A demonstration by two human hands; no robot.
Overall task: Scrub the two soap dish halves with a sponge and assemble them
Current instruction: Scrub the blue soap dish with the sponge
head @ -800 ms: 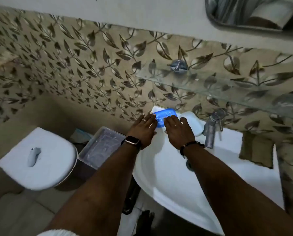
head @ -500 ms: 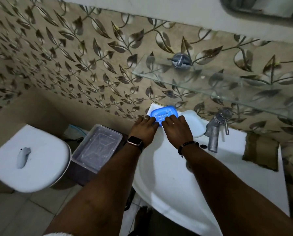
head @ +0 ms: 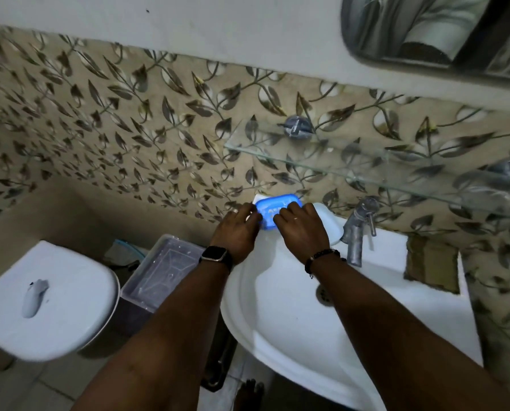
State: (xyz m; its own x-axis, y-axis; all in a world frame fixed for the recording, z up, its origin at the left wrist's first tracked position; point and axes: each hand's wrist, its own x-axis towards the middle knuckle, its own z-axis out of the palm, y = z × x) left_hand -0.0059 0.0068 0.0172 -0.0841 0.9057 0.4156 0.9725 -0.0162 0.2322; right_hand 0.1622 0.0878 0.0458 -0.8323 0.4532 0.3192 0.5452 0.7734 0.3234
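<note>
Blue plastic soap dish (head: 278, 209) sits at the far left corner of the white basin (head: 280, 318), on the rim ledge against the leaf-pattern wall tiles (head: 105, 126). Both hands are on it. Left hand (head: 238, 229) covers the dish's left end, right hand (head: 302, 229) the near right edge. Fingers of both hands are curled down flat over the dish, pressing or steadying rather than pinching; I can't tell if either has a real grip, fingertips are mostly hidden or blurred. A paler piece shows under the far left corner of the dish, probably the other half, so my read is that the halves are being seated together or set in place. Two-handed hold makes sense: even pressure at both ends so the parts sit square and don't slide on a wet ledge.

No sponge visible.

Surroundings: metal tap (head: 359, 229) just right of the hands, drain (head: 325, 295) partly hidden by the right forearm. Brown cloth (head: 431, 262) on the surface at the right. Glass shelf (head: 396, 173) on the wall above the tap, mirror (head: 437, 34) top right. Left of the basin, a clear-lidded bin (head: 164, 274), then a closed white toilet lid (head: 46, 301). Tiled floor below.
</note>
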